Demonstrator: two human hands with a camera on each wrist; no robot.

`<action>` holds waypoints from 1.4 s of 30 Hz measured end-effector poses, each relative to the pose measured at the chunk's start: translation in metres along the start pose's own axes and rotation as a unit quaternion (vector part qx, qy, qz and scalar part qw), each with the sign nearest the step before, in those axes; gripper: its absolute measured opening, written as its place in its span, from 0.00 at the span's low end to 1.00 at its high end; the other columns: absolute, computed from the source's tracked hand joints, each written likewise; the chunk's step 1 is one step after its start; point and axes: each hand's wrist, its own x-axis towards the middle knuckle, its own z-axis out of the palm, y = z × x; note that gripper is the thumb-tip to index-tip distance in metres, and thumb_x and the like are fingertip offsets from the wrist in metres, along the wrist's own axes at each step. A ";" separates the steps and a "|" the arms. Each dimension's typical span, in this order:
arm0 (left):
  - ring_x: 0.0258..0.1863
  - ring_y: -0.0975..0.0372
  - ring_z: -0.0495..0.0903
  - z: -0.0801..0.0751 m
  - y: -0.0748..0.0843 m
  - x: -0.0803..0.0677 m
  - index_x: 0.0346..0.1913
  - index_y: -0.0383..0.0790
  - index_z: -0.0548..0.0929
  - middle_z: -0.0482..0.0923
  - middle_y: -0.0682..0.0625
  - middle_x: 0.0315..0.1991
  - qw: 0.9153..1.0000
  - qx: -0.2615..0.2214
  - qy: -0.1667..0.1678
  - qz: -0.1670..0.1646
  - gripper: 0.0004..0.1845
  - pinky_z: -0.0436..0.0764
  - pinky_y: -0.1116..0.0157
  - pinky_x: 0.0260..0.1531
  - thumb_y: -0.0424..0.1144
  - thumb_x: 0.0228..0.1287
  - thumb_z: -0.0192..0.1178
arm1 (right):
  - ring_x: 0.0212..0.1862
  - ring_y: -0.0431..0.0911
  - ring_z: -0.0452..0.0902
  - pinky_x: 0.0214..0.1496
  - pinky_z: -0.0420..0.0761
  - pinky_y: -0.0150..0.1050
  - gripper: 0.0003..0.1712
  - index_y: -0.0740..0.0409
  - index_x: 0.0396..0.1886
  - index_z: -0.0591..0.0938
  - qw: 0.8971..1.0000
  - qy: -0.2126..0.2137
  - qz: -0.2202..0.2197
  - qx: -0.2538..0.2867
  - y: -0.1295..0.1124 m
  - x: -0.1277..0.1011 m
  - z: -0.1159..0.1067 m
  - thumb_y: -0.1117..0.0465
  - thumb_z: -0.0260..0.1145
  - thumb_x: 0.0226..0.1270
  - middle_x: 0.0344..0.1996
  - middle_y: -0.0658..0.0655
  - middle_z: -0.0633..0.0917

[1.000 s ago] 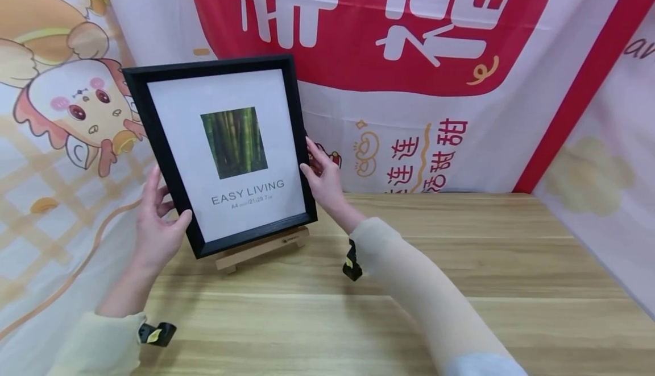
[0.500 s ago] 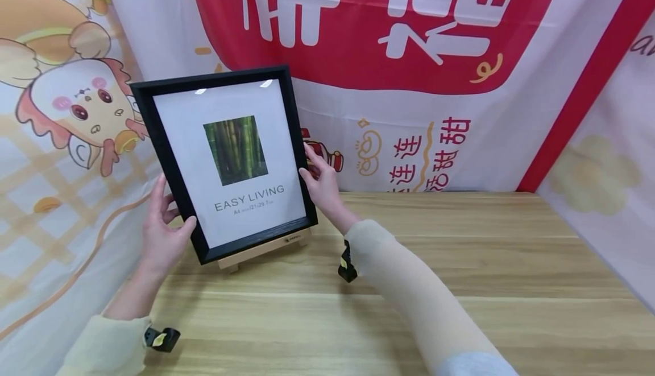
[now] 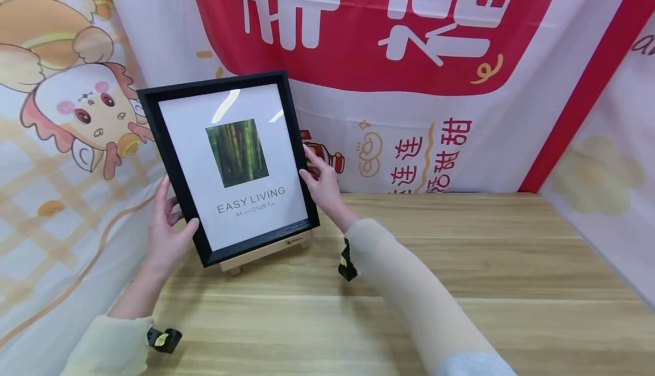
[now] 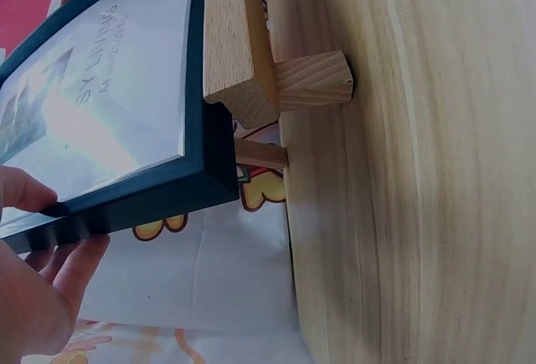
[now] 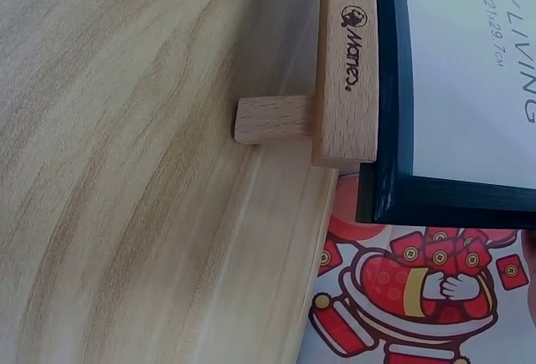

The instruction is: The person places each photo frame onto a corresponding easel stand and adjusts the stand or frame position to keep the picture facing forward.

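A black picture frame (image 3: 175, 165) with a white insert and a small bamboo print (image 3: 237, 153) leans back on a small wooden easel (image 3: 266, 252). My left hand (image 3: 168, 236) holds its lower left side, thumb at the front edge and fingers behind. On the other side, my right hand (image 3: 324, 187) grips the right edge, thumb in front. In the left wrist view the frame's bottom corner sits against the easel's ledge (image 4: 239, 42). The right wrist view shows the bottom edge along the ledge (image 5: 345, 105), which bears a printed logo. The easel's back is mostly hidden behind the frame.
The easel stands on a wood-grain table (image 3: 460, 285), near its back left. A red and white printed cloth (image 3: 348, 74) hangs behind, and a cartoon-printed cloth (image 3: 66, 205) hangs at the left. A pale cloth (image 3: 609, 194) borders the right.
The frame has come down slightly and tipped further back, its top edge lower and glare now on its front. Both hands keep hold of it, the left shifting slightly right and down.
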 end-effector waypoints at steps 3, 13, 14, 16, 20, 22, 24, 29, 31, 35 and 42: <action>0.53 0.64 0.70 0.002 0.002 0.000 0.78 0.58 0.48 0.58 0.44 0.70 1.000 -0.016 0.002 -0.003 0.52 0.74 0.82 0.42 0.15 0.58 0.55 | 0.56 0.50 0.76 0.55 0.78 0.34 0.33 0.52 0.72 0.67 1.000 -0.009 0.008 -0.021 0.001 0.000 -0.004 0.71 0.60 0.69 0.62 0.60 0.75; 0.57 0.48 0.65 0.003 -0.006 -0.032 0.76 0.43 0.42 0.58 0.36 0.65 0.995 -0.030 -0.020 -0.092 0.46 0.72 0.83 0.41 0.23 0.63 0.59 | 0.55 0.54 0.75 0.55 0.79 0.42 0.41 0.50 0.77 0.57 0.987 -0.137 0.067 -0.040 0.017 -0.028 -0.027 0.64 0.65 0.69 0.63 0.62 0.72; 0.58 0.46 0.64 0.003 -0.007 -0.036 0.75 0.43 0.41 0.57 0.35 0.65 0.994 -0.024 -0.027 -0.099 0.46 0.71 0.82 0.43 0.24 0.64 0.59 | 0.56 0.56 0.75 0.55 0.79 0.44 0.42 0.50 0.77 0.57 0.986 -0.145 0.074 -0.031 0.019 -0.032 -0.028 0.64 0.65 0.68 0.64 0.62 0.71; 0.60 0.44 0.64 0.004 -0.010 -0.044 0.75 0.42 0.40 0.57 0.34 0.66 0.993 -0.020 -0.035 -0.112 0.46 0.70 0.82 0.44 0.25 0.64 0.60 | 0.58 0.58 0.73 0.55 0.79 0.46 0.43 0.49 0.77 0.55 0.983 -0.160 0.092 -0.018 0.023 -0.042 -0.030 0.65 0.65 0.68 0.66 0.63 0.68; 0.61 0.41 0.64 0.009 -0.013 -0.057 0.74 0.40 0.39 0.55 0.31 0.66 0.988 -0.043 -0.050 -0.140 0.47 0.72 0.82 0.44 0.22 0.63 0.59 | 0.58 0.62 0.71 0.53 0.80 0.48 0.45 0.50 0.76 0.53 0.977 -0.179 0.118 0.014 0.030 -0.059 -0.027 0.68 0.65 0.66 0.67 0.65 0.64; 0.62 0.38 0.62 0.012 -0.015 -0.063 0.74 0.40 0.37 0.51 0.30 0.68 0.984 -0.065 -0.062 -0.156 0.49 0.73 0.83 0.42 0.20 0.61 0.59 | 0.58 0.63 0.72 0.51 0.81 0.47 0.46 0.50 0.77 0.51 0.974 -0.180 0.132 0.029 0.033 -0.065 -0.024 0.69 0.65 0.66 0.68 0.67 0.63; 0.64 0.37 0.60 0.015 -0.016 -0.067 0.75 0.41 0.35 0.48 0.29 0.69 0.980 -0.078 -0.072 -0.170 0.51 0.72 0.84 0.43 0.19 0.60 0.59 | 0.57 0.64 0.72 0.49 0.81 0.46 0.48 0.47 0.77 0.50 0.972 -0.178 0.147 0.042 0.038 -0.070 -0.020 0.69 0.66 0.65 0.68 0.68 0.61; 0.63 0.35 0.62 0.023 -0.021 -0.074 0.76 0.49 0.30 0.48 0.28 0.69 0.975 -0.085 -0.083 -0.187 0.58 0.74 0.82 0.42 0.18 0.58 0.61 | 0.59 0.64 0.70 0.54 0.80 0.45 0.52 0.51 0.78 0.46 0.972 -0.185 0.140 0.048 0.044 -0.077 -0.019 0.73 0.66 0.63 0.68 0.72 0.59; 0.60 0.35 0.65 0.026 -0.023 -0.076 0.76 0.52 0.28 0.50 0.26 0.68 0.974 -0.082 -0.083 -0.192 0.60 0.75 0.81 0.41 0.18 0.57 0.61 | 0.58 0.63 0.72 0.55 0.79 0.44 0.54 0.50 0.78 0.45 0.971 -0.190 0.138 0.045 0.046 -0.078 -0.018 0.74 0.66 0.62 0.66 0.73 0.61; 0.56 0.35 0.70 0.031 -0.024 -0.079 0.75 0.55 0.26 0.52 0.24 0.67 0.975 -0.059 -0.077 -0.198 0.62 0.77 0.80 0.40 0.18 0.56 0.62 | 0.55 0.60 0.75 0.53 0.80 0.41 0.57 0.43 0.79 0.44 0.968 -0.196 0.149 0.053 0.049 -0.081 -0.015 0.77 0.65 0.60 0.63 0.71 0.64; 0.49 0.38 0.76 0.037 -0.022 -0.079 0.74 0.58 0.25 0.55 0.26 0.65 0.975 -0.057 -0.080 -0.199 0.61 0.85 0.65 0.34 0.18 0.59 0.59 | 0.52 0.60 0.76 0.51 0.81 0.41 0.60 0.42 0.79 0.43 0.969 -0.191 0.142 0.067 0.047 -0.081 -0.014 0.84 0.61 0.57 0.61 0.71 0.65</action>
